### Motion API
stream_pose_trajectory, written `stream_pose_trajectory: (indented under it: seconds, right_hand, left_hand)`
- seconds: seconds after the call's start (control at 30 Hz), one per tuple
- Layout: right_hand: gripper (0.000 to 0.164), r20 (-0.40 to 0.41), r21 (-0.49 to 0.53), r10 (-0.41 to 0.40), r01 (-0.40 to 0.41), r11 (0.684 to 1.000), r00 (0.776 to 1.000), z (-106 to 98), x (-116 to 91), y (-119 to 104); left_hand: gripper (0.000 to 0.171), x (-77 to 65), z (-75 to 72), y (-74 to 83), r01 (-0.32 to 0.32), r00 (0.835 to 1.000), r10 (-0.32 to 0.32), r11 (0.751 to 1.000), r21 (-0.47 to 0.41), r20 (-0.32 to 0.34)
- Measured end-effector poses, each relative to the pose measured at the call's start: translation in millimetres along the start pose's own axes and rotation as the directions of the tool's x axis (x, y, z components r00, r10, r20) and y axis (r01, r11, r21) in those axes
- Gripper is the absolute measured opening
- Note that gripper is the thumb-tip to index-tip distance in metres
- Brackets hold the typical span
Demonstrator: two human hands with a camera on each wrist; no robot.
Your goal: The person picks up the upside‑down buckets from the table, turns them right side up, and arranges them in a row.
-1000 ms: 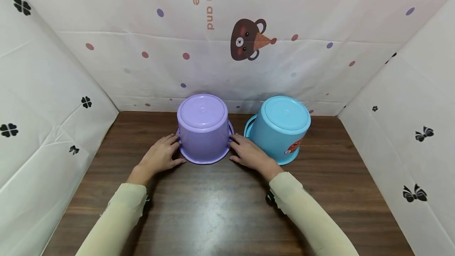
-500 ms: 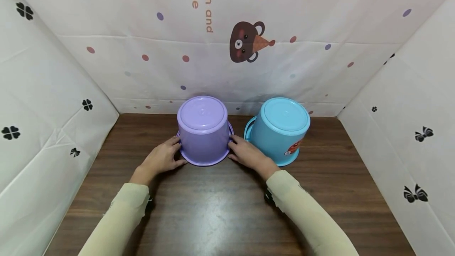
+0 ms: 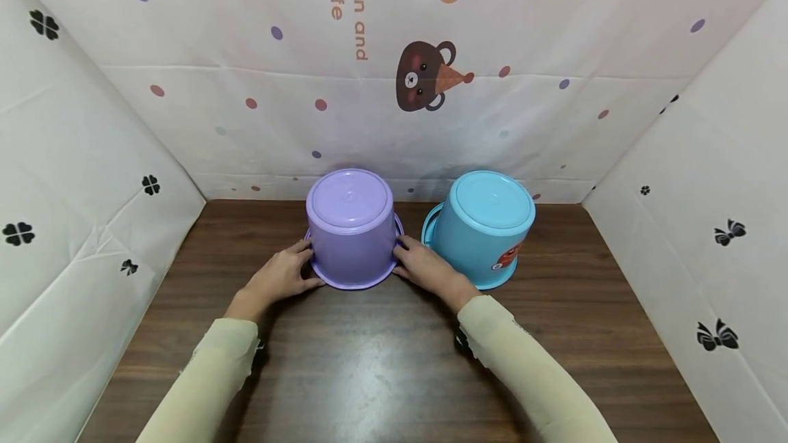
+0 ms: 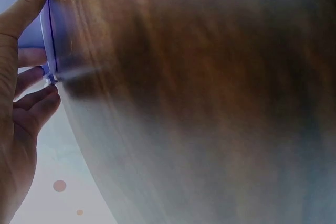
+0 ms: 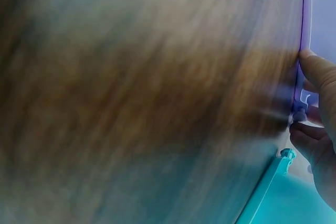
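Note:
An upside-down purple bucket (image 3: 351,251) stands on the wooden table between two hands, its base facing up. At its left side, the left hand (image 3: 280,273) grips the lower rim; in the left wrist view the thumb (image 4: 29,6) lies on the rim while the other fingers reach the handle joint. The right hand (image 3: 427,266) grips the opposite side of that rim, with its thumb (image 5: 315,66) against the edge in the right wrist view. Just beyond the right hand is a blue bucket (image 3: 486,245), also upside down, bearing a red sticker (image 3: 508,256).
White printed sheeting (image 3: 246,135) rises behind both buckets and along both sides of the brown wooden table (image 3: 369,361). A handle (image 3: 429,224) curves out from the blue bucket's left side, close to the right hand.
Both hands have closed in slightly on the purple bucket's rim, the right thumb moving left against it. The buckets keep their places; the head view has tilted slightly upward.

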State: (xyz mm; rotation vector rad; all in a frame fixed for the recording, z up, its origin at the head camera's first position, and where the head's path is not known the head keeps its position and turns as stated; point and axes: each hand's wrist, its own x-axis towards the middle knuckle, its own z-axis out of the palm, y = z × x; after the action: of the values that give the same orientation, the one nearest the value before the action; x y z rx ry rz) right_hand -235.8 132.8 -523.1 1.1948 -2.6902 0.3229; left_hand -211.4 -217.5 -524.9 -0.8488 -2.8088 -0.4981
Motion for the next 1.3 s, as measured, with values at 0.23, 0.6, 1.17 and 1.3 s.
stream_pose_trajectory:
  seconds: [0.23,0.6,1.17,1.3]
  right_hand:
    - [0.029,0.003,-0.006,-0.012,0.012,1.000,1.000,0.6,0.2,1.6]
    - [0.033,-0.015,-0.012,-0.016,0.016,1.000,1.000,-0.8,0.1,-0.9]
    - [0.036,0.008,-0.003,0.031,-0.031,1.000,0.999,-3.4,-1.8,-5.4]
    - [0.034,0.010,0.001,0.041,-0.041,0.999,0.999,-2.7,-3.1,-4.0]
  left_hand:
    - [0.058,-1.0,1.5,-1.1,-0.019,1.000,0.019,1.000,0.005,-0.015]
    - [0.056,-0.2,2.7,-0.6,0.007,0.999,-0.007,1.000,-0.009,-0.032]
    - [0.047,-0.3,-1.5,6.8,0.068,0.996,-0.072,0.993,-0.093,-0.046]
    - [0.038,-0.6,-3.6,9.6,0.110,0.993,-0.112,0.990,-0.093,-0.027]
